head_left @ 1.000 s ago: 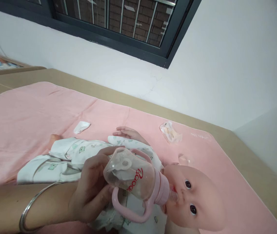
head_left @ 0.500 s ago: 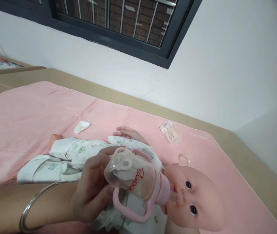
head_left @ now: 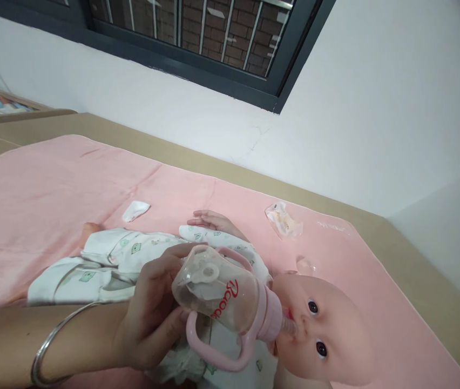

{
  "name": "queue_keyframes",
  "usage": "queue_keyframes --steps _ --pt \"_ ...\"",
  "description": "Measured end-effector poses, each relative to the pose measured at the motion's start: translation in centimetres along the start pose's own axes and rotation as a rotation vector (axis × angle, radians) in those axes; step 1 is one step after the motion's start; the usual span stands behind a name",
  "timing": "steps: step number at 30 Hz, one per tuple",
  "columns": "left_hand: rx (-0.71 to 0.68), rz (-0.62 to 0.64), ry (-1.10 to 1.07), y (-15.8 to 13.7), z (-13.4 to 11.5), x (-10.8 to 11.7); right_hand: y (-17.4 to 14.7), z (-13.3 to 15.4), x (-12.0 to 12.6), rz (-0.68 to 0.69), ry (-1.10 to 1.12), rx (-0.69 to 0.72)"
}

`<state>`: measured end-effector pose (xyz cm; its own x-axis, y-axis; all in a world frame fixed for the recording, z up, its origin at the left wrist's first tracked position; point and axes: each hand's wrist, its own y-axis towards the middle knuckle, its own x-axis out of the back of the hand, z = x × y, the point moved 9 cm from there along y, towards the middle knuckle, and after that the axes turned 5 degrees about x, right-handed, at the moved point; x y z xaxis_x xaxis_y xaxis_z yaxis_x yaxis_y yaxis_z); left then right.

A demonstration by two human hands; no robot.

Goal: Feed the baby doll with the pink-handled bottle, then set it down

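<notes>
Bottle (head_left: 224, 294) is the thing in hand: a clear baby bottle with a pink collar and two pink loop handles, and it lies nearly flat just above the doll's chest. Its long axis runs from the person's hand toward the doll's face, with the base on the hand side and the teat (head_left: 289, 326) on the face side. The teat touches the doll's mouth. The bottle looks empty, or almost so, but I cannot be sure.

One hand (head_left: 153, 313) comes in from the side of the doll's body and is closed around the base of the bottle, the thumb on top and the fingers underneath. From its entry on the left of the view I take it for the left hand. A thin metal bangle (head_left: 54, 337) sits on its wrist. The other hand does not appear anywhere, so this hand alone carries the bottle.

The doll (head_left: 230, 302) lies on its back in a white printed sleepsuit, its head pointing away from the hand and its small arm (head_left: 214, 221) raised on the far side of the bottle. It rests on a pink blanket (head_left: 44, 183) that is spread over a tan surface (head_left: 416, 254). Beyond the doll, on the blanket, lie a small white folded cloth (head_left: 135, 210) and a crumpled clear wrapper (head_left: 283, 220), both well apart from the bottle. Behind the doll stands a white wall (head_left: 376, 108) with a dark-framed barred window (head_left: 197, 38).
</notes>
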<state>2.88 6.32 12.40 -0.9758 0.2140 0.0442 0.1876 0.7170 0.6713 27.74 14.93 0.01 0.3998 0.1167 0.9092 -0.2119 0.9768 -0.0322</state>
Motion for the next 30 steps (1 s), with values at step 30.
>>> queue_keyframes --steps 30 --pt "-0.095 -0.013 -0.004 0.1 -0.8 -0.1 0.0 -2.2 -1.7 -0.038 -0.16 0.088"
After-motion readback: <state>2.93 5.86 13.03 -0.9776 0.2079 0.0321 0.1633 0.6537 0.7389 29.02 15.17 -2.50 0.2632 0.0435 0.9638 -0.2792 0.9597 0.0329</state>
